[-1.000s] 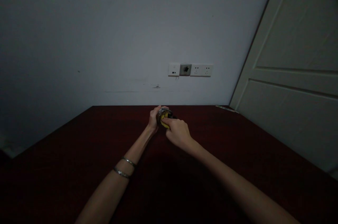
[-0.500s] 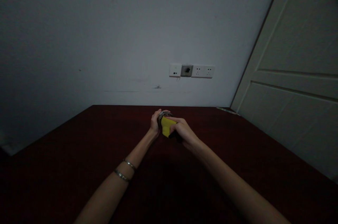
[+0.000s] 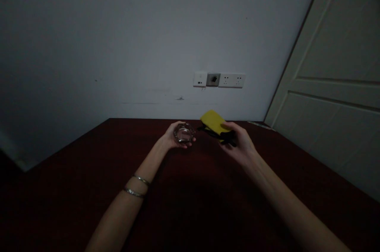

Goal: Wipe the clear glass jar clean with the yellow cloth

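My left hand [image 3: 173, 138] is wrapped round a small clear glass dish [image 3: 183, 134], held just above the dark red table [image 3: 89, 172]. Two thin bracelets [image 3: 136, 186] sit on that forearm. My right hand [image 3: 241, 144] is to the right of the dish and apart from it, fingers closed on a yellow sponge with a black underside [image 3: 214, 124]. The sponge sticks up and to the left out of the fingers.
A grey wall stands behind the table with a row of sockets [image 3: 219, 80]. A pale panelled door [image 3: 335, 85] is at the right. A thin flat strip [image 3: 255, 123] lies at the table's far right corner. The room is dim.
My right hand has pulled the yellow sponge out of the glass dish and moved it to the right and up. My left hand has kept hold of the dish, whose opening now shows.
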The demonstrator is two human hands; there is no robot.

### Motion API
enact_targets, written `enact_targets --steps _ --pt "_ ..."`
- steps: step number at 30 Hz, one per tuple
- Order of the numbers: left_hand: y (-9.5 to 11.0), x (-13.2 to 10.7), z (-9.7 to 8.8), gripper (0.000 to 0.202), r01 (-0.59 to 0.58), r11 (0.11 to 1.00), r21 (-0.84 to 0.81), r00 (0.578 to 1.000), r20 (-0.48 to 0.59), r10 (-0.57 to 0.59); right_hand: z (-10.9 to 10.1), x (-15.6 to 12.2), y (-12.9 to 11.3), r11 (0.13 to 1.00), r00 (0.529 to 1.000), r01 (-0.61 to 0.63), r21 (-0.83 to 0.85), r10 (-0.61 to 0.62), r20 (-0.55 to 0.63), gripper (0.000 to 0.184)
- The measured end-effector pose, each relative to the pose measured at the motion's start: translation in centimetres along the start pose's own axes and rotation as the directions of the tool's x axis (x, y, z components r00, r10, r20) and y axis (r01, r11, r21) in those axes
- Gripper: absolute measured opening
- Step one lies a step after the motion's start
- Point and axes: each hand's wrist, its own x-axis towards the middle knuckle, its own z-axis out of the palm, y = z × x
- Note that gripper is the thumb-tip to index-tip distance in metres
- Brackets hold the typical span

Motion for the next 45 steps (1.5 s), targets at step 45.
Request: enact_targets --steps 45 --pt "-1.8 1.0 1.6 0.043 0.012 0.990 0.141 0.973 -0.231 0.021 2.9 2.9 3.4 -0.040 0.460 0.888 -0.459 0.052 0.886 0.036"
